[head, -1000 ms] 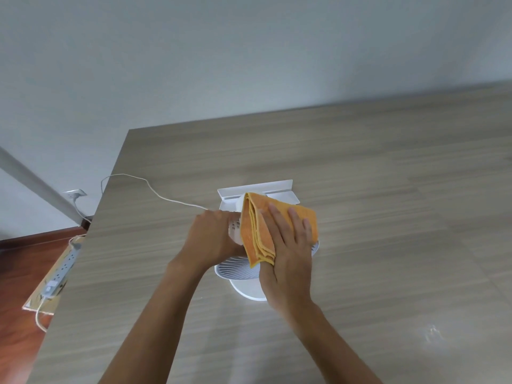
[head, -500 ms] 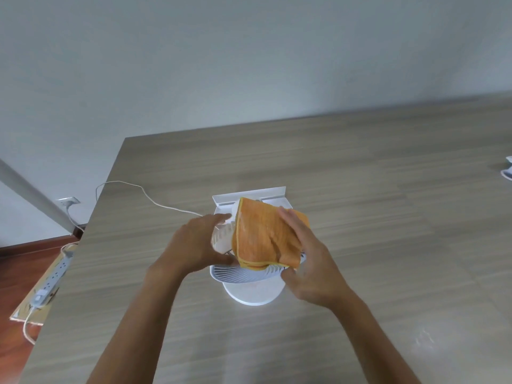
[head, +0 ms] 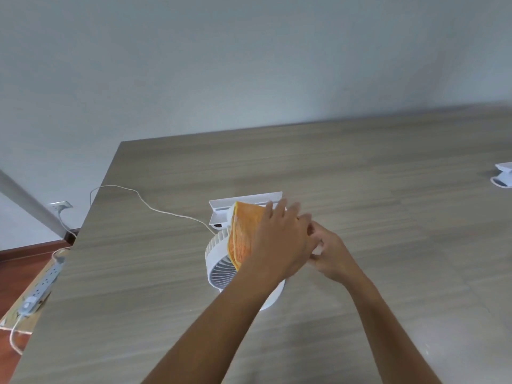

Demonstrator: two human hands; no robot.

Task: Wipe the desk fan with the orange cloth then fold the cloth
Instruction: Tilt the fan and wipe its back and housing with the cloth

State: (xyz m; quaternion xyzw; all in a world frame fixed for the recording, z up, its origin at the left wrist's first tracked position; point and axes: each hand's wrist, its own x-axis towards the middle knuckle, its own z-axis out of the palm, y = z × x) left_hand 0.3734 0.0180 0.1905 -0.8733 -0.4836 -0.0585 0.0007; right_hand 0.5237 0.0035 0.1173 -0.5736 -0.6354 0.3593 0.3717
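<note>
Orange cloth point(head: 243, 234): folded, pressed flat against the desk fan's top and side under my left hand point(head: 277, 245), at the table's centre.
Left hand: fingers spread over the cloth, palm bearing on it, not clenched.
Right hand point(head: 328, 253): at 3 o'clock of the left, fingers curled onto something white; I cannot tell what.
Desk fan point(head: 219, 261): white, grille tilted toward 8 o'clock, round base on the wooden table point(head: 388, 189).
White tray point(head: 243, 207): at 12 o'clock, just behind the fan.
Cord point(head: 155, 210): runs off toward 10 o'clock.
Power strip point(head: 41, 286): floor, 9 o'clock.
</note>
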